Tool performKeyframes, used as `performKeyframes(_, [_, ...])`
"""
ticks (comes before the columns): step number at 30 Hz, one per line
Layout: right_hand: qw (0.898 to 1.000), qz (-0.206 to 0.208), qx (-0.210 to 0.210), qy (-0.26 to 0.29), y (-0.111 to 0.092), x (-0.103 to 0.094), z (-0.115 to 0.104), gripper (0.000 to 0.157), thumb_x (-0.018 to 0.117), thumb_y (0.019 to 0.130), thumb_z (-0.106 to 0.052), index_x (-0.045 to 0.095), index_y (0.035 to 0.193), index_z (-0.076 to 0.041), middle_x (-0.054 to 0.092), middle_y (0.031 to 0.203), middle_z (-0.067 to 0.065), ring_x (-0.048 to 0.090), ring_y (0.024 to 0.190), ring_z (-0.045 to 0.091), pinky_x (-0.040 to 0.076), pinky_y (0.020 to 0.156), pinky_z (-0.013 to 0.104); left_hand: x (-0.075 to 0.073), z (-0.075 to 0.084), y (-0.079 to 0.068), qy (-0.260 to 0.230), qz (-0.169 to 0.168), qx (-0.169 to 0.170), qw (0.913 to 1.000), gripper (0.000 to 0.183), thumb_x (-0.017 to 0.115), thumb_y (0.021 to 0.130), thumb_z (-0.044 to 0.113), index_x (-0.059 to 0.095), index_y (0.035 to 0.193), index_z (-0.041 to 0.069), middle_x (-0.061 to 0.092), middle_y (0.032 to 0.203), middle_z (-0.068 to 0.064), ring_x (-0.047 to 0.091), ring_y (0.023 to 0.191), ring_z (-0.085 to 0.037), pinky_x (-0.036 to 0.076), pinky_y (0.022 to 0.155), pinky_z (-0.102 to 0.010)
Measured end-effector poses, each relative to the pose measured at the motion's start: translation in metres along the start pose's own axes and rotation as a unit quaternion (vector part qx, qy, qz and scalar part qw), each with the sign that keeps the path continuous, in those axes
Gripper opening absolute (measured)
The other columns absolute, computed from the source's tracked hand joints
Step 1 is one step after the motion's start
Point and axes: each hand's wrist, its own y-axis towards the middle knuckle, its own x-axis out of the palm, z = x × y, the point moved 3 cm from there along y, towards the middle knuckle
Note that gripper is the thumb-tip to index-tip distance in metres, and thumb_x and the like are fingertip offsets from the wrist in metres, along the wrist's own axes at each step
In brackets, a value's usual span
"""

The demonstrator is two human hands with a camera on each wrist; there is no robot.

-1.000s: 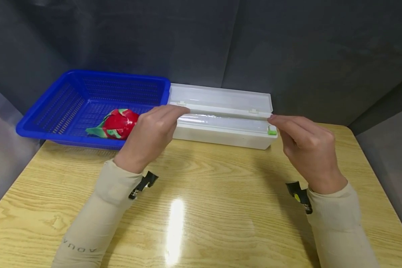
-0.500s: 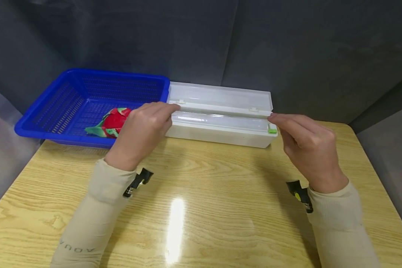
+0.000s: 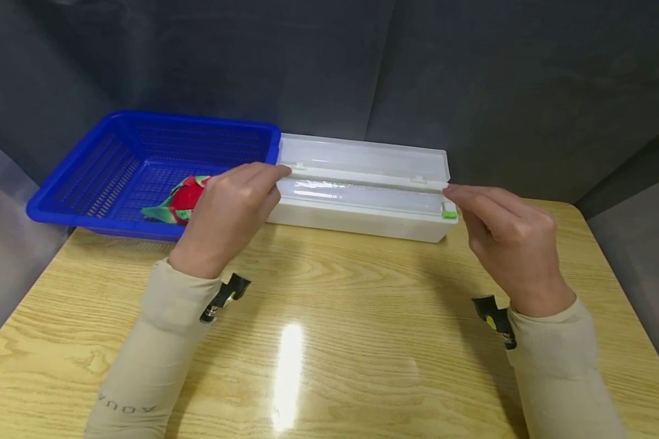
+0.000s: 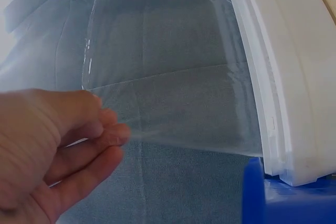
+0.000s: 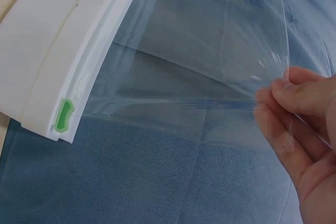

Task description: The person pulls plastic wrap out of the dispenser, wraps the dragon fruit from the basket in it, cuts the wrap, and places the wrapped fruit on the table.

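Note:
Clear cling film (image 4: 173,77) stretches up out of a white cling film dispenser (image 3: 362,223), whose lid stands open at the back. Thumb and fingers of my left hand (image 3: 227,213) pinch the film's left corner, close by the blue basket. At the opposite corner my right hand (image 3: 516,244) pinches the film, above the dispenser's right end. In the right wrist view, creases fan out from those fingertips. A green slide cutter (image 5: 64,115) sits at that end of the dispenser. The film's free edge runs between both hands.
Left of the dispenser stands a blue plastic basket (image 3: 46,210), with its rim against it. Inside lies a red and green dragon fruit (image 3: 185,198), partly hidden behind my left hand. A dark curtain (image 3: 329,67) hangs behind the wooden table (image 3: 351,341).
My left hand has moved left, farther from the right hand, and now covers more of the dragon fruit. The right hand has stayed nearly in place, still pinching the film.

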Motion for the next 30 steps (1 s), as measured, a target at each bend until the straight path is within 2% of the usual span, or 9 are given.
performKeyframes(5, [1.000, -0.005, -0.003, -0.007, -0.0009, 0.0005, 0.0002, 0.023, 0.067, 0.092, 0.011, 0.080, 0.104, -0.003, 0.081, 0.101, 0.015, 0.077, 0.085, 0.035, 0.038, 0.100, -0.003, -0.0018, 0.0009, -0.0015, -0.001, -0.001, 0.002, 1.0000, 0.024, 0.060, 0.095, -0.006, 0.074, 0.114, -0.001, 0.080, 0.107, -0.016, 0.077, 0.097, -0.031, 0.064, 0.087, -0.044])
performKeyframes(8, [1.000, -0.016, -0.014, -0.021, -0.0014, 0.0006, 0.0002, 0.029, 0.064, 0.089, 0.016, 0.080, 0.105, -0.003, 0.080, 0.102, 0.015, 0.076, 0.082, 0.033, 0.057, 0.085, 0.016, -0.0034, 0.0019, -0.0020, -0.001, -0.002, 0.004, 1.0000, 0.024, 0.059, 0.095, -0.006, 0.073, 0.114, -0.001, 0.080, 0.108, -0.016, 0.077, 0.098, -0.031, 0.064, 0.088, -0.044])
performKeyframes(10, [0.999, -0.021, -0.019, -0.029, -0.0014, 0.0003, 0.0004, 0.032, 0.062, 0.088, 0.018, 0.080, 0.106, -0.003, 0.080, 0.102, 0.015, 0.074, 0.080, 0.032, 0.058, 0.073, 0.033, -0.0042, 0.0024, -0.0021, 0.001, -0.001, 0.006, 1.0000, 0.024, 0.059, 0.095, -0.006, 0.073, 0.115, -0.001, 0.080, 0.109, -0.016, 0.077, 0.098, -0.031, 0.064, 0.088, -0.043])
performKeyframes(12, [0.999, -0.022, -0.022, -0.035, -0.0012, 0.0001, 0.0007, 0.034, 0.061, 0.087, 0.019, 0.079, 0.106, -0.002, 0.080, 0.102, 0.016, 0.073, 0.078, 0.032, 0.053, 0.064, 0.042, -0.0045, 0.0025, -0.0022, 0.002, 0.000, 0.008, 1.0000, 0.024, 0.059, 0.096, -0.006, 0.073, 0.115, -0.001, 0.080, 0.109, -0.015, 0.077, 0.099, -0.031, 0.064, 0.089, -0.043])
performKeyframes(18, [0.999, -0.017, -0.017, -0.041, -0.0021, -0.0003, 0.0018, 0.033, 0.058, 0.089, 0.017, 0.080, 0.105, -0.003, 0.080, 0.101, 0.015, 0.074, 0.077, 0.032, 0.049, 0.060, 0.040, -0.0047, 0.0030, -0.0017, 0.001, 0.004, 0.014, 0.9999, 0.024, 0.058, 0.096, -0.006, 0.073, 0.115, -0.001, 0.080, 0.109, -0.015, 0.077, 0.099, -0.030, 0.064, 0.089, -0.043])
performKeyframes(24, [0.999, -0.012, -0.005, -0.038, -0.0019, -0.0002, 0.0025, 0.034, 0.058, 0.091, 0.016, 0.081, 0.105, -0.004, 0.081, 0.102, 0.015, 0.075, 0.082, 0.033, 0.051, 0.064, 0.041, -0.0050, 0.0017, -0.0013, -0.003, 0.006, 0.015, 0.9999, 0.025, 0.059, 0.096, -0.006, 0.073, 0.116, -0.001, 0.080, 0.110, -0.015, 0.078, 0.100, -0.030, 0.063, 0.090, -0.044])
performKeyframes(26, [0.999, -0.013, -0.001, -0.033, -0.0017, -0.0003, 0.0028, 0.033, 0.058, 0.091, 0.015, 0.081, 0.105, -0.005, 0.081, 0.103, 0.014, 0.075, 0.082, 0.033, 0.052, 0.067, 0.037, -0.0050, 0.0006, -0.0018, -0.004, 0.009, 0.014, 0.9999, 0.025, 0.058, 0.096, -0.006, 0.073, 0.116, -0.001, 0.080, 0.110, -0.015, 0.078, 0.100, -0.030, 0.063, 0.090, -0.044])
performKeyframes(27, [0.999, -0.014, 0.002, -0.030, -0.0017, -0.0003, 0.0030, 0.033, 0.059, 0.092, 0.015, 0.081, 0.105, -0.005, 0.081, 0.103, 0.014, 0.075, 0.084, 0.033, 0.054, 0.072, 0.031, -0.0049, 0.0002, -0.0019, -0.004, 0.010, 0.013, 0.9999, 0.025, 0.058, 0.096, -0.007, 0.074, 0.115, 0.000, 0.080, 0.110, -0.015, 0.077, 0.100, -0.031, 0.063, 0.090, -0.044])
performKeyframes(30, [0.999, -0.018, 0.009, -0.026, -0.0012, -0.0003, 0.0034, 0.030, 0.060, 0.093, 0.013, 0.081, 0.104, -0.005, 0.081, 0.103, 0.015, 0.076, 0.090, 0.034, 0.057, 0.090, 0.022, -0.0045, -0.0008, -0.0020, -0.009, 0.014, 0.010, 0.9998, 0.024, 0.058, 0.096, -0.007, 0.074, 0.114, -0.001, 0.080, 0.109, -0.015, 0.077, 0.100, -0.031, 0.063, 0.089, -0.044])
